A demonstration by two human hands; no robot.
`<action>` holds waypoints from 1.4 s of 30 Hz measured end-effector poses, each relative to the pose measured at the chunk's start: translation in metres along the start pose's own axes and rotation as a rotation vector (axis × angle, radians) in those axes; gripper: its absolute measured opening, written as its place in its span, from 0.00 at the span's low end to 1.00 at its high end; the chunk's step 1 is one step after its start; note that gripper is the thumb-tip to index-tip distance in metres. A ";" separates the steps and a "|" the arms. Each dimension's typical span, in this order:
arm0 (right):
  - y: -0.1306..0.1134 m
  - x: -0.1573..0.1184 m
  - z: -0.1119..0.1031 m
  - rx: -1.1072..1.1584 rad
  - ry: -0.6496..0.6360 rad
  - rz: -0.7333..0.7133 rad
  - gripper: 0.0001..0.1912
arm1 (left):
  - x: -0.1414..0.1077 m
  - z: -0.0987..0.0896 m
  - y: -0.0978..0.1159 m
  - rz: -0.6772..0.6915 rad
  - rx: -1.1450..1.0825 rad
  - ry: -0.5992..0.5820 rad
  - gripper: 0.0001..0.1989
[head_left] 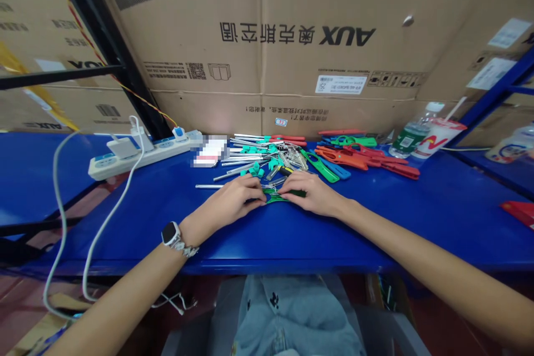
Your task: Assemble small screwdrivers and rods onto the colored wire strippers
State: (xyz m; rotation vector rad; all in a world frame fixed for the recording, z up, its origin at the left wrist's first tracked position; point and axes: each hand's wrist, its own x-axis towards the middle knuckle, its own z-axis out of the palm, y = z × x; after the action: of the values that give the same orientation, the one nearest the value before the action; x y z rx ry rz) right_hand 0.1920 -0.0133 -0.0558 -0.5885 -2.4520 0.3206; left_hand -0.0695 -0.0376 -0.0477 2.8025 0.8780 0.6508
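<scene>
A green plastic piece (pixel 275 198) with a thin metal part on it lies between my hands above the blue table. My left hand (pixel 242 197) pinches its left end. From the right, my right hand (pixel 311 192) has its fingers closed on the same piece. A metal rod (pixel 208 186) extends out to the left of my left hand. Just behind my hands lies a pile of metal rods with teal clips (pixel 254 169). Green clamps (pixel 321 166) and orange-red clamps (pixel 354 158) are spread behind my right hand.
A white power strip (pixel 146 153) with plugs and cables sits at the left, beside a phone (pixel 211 151). A bottle (pixel 411 136) and a paper cup with a straw (pixel 438 136) stand at the back right. Large cardboard (pixel 287 72) rises behind the blue table (pixel 334 242).
</scene>
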 end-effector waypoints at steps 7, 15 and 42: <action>-0.002 -0.004 0.002 -0.005 0.025 -0.006 0.06 | -0.002 0.005 0.000 0.015 0.007 0.013 0.08; -0.006 -0.008 0.004 -0.131 0.036 -0.043 0.08 | -0.002 0.004 0.003 0.026 0.036 0.029 0.10; -0.009 -0.016 -0.003 -0.025 -0.072 0.042 0.15 | -0.003 0.004 0.004 0.049 0.086 0.028 0.12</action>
State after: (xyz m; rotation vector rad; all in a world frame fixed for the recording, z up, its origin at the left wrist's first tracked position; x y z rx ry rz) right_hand 0.2029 -0.0288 -0.0580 -0.6510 -2.5189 0.3334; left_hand -0.0686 -0.0425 -0.0513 2.9070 0.8646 0.6773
